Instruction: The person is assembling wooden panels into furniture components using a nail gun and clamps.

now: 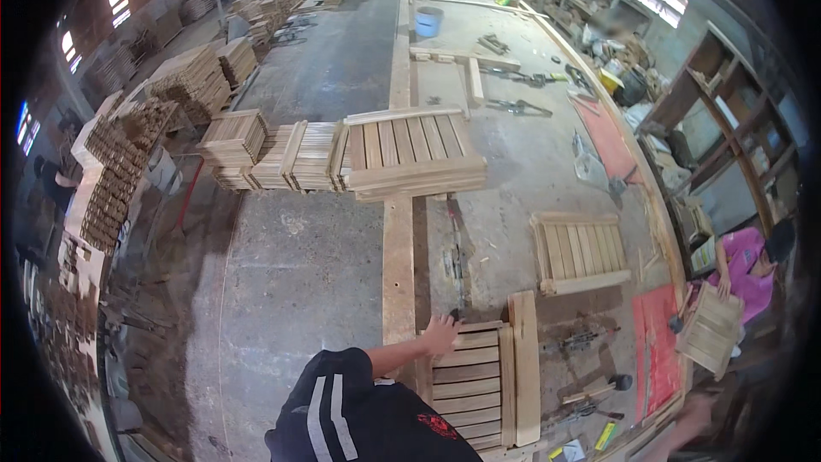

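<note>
A slatted wooden panel point(466, 370) lies on the bench just in front of me, with a loose wooden board point(524, 368) along its right side. My left hand point(441, 334) is closed over the panel's far left corner, next to a small black knob or handle point(454, 316). My right hand point(694, 415) is smeared by motion at the lower right, out past the bench edge; its fingers cannot be made out. Between the board and that hand lie a black-headed mallet point(620, 382) and a yellow-green tool point(605, 436).
Beyond my panel lies another slatted panel point(583, 252). A stack of panels point(415, 154) spans the bench and floor ahead. Bar clamps point(453, 248) and a blue bucket point(428, 22) are on the bench. At right, a person in pink point(746, 269) holds a slatted panel point(711, 329).
</note>
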Demonstrator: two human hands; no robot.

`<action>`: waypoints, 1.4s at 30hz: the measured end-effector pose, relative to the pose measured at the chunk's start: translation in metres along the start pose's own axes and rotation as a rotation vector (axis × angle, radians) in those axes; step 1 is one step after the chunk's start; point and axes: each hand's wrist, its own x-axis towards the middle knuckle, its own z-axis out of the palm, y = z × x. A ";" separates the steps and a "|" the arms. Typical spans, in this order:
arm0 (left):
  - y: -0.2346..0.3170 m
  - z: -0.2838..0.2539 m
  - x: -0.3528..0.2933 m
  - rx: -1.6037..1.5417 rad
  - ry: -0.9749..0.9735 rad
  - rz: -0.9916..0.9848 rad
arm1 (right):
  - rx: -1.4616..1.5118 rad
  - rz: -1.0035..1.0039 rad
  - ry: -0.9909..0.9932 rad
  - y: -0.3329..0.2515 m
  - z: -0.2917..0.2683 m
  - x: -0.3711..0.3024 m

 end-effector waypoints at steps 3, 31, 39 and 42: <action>0.005 0.015 0.012 -0.092 0.136 0.194 | -0.423 0.273 -0.199 0.095 0.068 -0.107; 0.020 0.059 -0.044 -0.182 0.216 0.277 | -0.575 0.688 -0.520 0.129 0.097 -0.248; 0.034 0.053 -0.045 0.023 0.119 0.248 | -0.192 0.673 -0.364 0.194 0.107 -0.253; 0.038 0.036 -0.032 -0.076 0.198 0.142 | 0.018 0.831 -0.244 0.204 0.126 -0.257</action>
